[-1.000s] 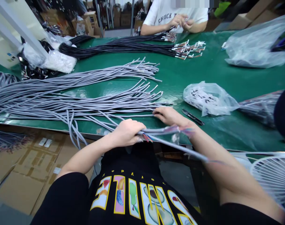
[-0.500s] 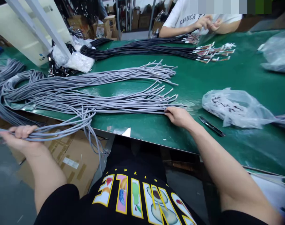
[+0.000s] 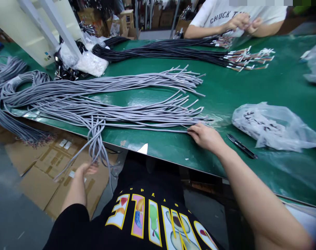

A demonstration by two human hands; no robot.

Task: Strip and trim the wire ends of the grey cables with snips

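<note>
The right hand (image 3: 206, 137) is on the green table (image 3: 158, 142), with its thumb and fingers pinched tight on the end of one gray cable (image 3: 170, 131), which runs out from it toward 9 o'clock. A thin, light line pokes out by the fingertips, but it is too small to tell what it is. From this hand, a big bunch of loose gray cables (image 3: 137, 113) lies just beside, from 9 to 10 o'clock, and a second gray bunch (image 3: 121, 81) lies a bit farther, near 10 o'clock. A slim black hand tool (image 3: 241, 146) lies near, just past 3 o'clock, and a clear plastic bag (image 3: 303, 137) with small white and black bits sits between 2 and 3 o'clock. A bundle of black cables (image 3: 160, 52) lies at 11 o'clock, and its bright wire ends with white plugs (image 3: 248, 59) are at 1 o'clock. Near 1 o'clock too, a co-worker in a white shirt (image 3: 217, 17) has both hands up together. The left hand (image 3: 87, 169) is off the table edge, a bit blurry, with its fingers loose and not closed on anything. Droopy gray loops (image 3: 97, 137) hang near it at 1 o'clock; whether they touch it, you cannot tell. Flat brown cardboard (image 3: 40, 185) lies on the floor toward 8 o'clock from it.
</note>
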